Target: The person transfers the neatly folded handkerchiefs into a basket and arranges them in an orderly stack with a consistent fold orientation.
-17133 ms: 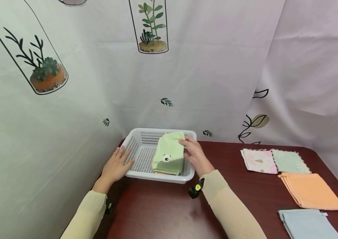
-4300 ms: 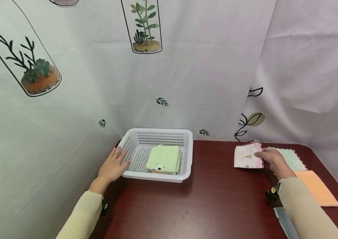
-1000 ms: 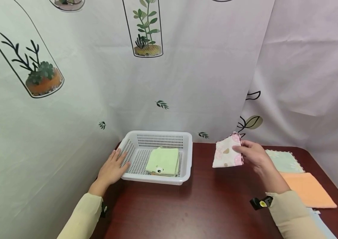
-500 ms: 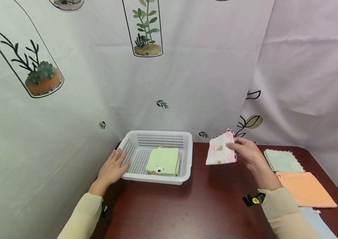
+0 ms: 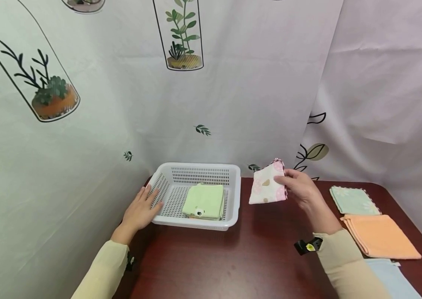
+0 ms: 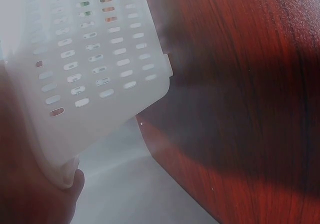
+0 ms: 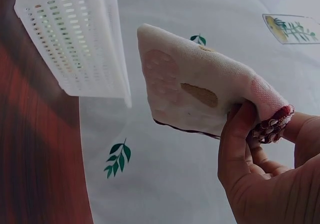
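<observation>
A folded white towel with pink and tan spots (image 5: 267,185) hangs in the air right of the basket; my right hand (image 5: 300,187) pinches its right edge between thumb and fingers. The towel's dark red checked trim shows by the fingers (image 7: 235,149) in the right wrist view. My left hand (image 5: 141,211) rests with spread fingers on the left rim of the white plastic basket (image 5: 196,223). In the left wrist view, that hand (image 6: 35,194) touches the basket's rim at the lower left. Inside the basket lies a folded green towel (image 5: 205,200) with a printed eye, with a little orange cloth showing under it.
At the right of the dark red table (image 5: 211,265) lie a folded pale green towel (image 5: 354,201), an orange towel (image 5: 382,236) and a light blue towel (image 5: 393,276), partly behind the right sleeve. A printed curtain (image 5: 263,104) stands right behind the basket.
Since 17 seconds ago, the right hand has let go of the green towel in the basket and picked up the spotted towel. Lately it has carried that towel leftward; the left hand stays put.
</observation>
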A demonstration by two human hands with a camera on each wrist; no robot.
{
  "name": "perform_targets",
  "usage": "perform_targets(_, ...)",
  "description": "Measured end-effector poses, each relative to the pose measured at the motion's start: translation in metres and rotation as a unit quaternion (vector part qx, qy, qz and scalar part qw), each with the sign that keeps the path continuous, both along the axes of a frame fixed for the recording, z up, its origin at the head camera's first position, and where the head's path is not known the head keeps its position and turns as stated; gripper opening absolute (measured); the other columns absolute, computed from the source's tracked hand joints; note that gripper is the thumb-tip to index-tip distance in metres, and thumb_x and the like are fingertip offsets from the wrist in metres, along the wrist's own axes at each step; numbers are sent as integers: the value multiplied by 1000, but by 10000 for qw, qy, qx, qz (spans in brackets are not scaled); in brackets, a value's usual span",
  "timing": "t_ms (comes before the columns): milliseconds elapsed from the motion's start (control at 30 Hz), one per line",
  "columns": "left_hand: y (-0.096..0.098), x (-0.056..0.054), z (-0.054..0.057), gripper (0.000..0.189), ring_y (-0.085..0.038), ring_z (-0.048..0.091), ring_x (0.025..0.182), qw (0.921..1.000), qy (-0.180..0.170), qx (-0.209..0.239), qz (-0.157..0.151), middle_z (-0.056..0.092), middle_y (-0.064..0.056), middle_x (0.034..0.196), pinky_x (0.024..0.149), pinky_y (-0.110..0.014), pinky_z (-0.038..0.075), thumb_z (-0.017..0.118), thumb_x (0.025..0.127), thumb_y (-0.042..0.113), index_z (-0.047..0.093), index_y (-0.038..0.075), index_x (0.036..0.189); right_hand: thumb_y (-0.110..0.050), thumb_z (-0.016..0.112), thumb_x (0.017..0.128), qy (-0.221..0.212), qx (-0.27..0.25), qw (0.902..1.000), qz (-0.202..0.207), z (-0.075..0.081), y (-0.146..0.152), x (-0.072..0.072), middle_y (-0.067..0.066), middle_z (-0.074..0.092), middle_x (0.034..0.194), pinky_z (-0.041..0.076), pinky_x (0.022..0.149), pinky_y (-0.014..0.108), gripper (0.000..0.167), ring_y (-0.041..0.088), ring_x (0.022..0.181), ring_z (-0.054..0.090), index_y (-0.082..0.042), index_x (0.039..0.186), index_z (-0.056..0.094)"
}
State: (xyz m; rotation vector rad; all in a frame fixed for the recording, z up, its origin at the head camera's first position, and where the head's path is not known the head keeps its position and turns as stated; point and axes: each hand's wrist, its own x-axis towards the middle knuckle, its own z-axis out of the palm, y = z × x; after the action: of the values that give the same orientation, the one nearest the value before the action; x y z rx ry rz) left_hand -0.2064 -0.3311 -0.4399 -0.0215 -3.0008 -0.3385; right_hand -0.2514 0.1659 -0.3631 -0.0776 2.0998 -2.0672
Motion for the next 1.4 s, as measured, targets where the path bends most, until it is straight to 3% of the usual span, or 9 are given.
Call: perform_targets(1400, 2, 1, 2, 67, -46, 11, 153, 10000, 22, -33, 41, 18, -25, 166, 120, -64, 19, 51, 103, 41, 35, 4, 157, -7, 65, 97, -153, -350, 9991, 175, 2, -64, -16, 2, 66, 98, 58, 72, 25, 47, 11, 84, 65, 11, 137, 50)
